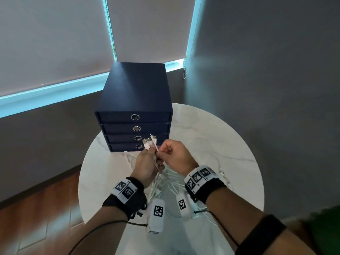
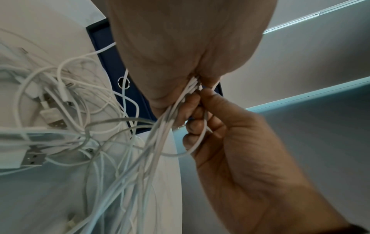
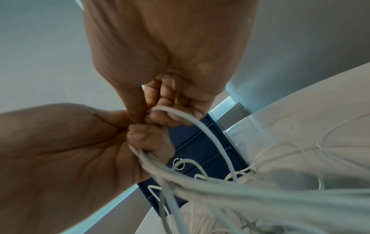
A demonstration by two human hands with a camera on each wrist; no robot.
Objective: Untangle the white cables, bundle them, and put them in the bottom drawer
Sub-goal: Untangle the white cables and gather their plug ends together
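Nearest the camera, both forearms reach in over the round white marble table [image 1: 211, 126], each wrist wrapped in a black band with black-and-white coded tags. Under and between the wrists lies the loose part of the white cables [image 1: 171, 181], a tangle of loops and USB plugs spread on the tabletop, with a few strands trailing off to the right. The left hand [image 1: 145, 166] is curled round a gathered bunch of these cables; the left wrist view shows the strands running together out of its fist and down to the heap on the table. A cluster of connector ends [image 1: 149, 141] sticks up above its fingers. Just beside it, touching, the right hand [image 1: 176, 155] pinches a single cable between thumb and fingertips; in the right wrist view this strand arcs away from the pinch toward the table. Both hands are held above the table, in front of the dark blue drawer unit [image 1: 136, 92], which stands at the table's far left edge with four ring-pull drawers. The bottom drawer [image 1: 125, 147] is closed. Behind are roller blinds [image 1: 55, 43] and a grey wall.
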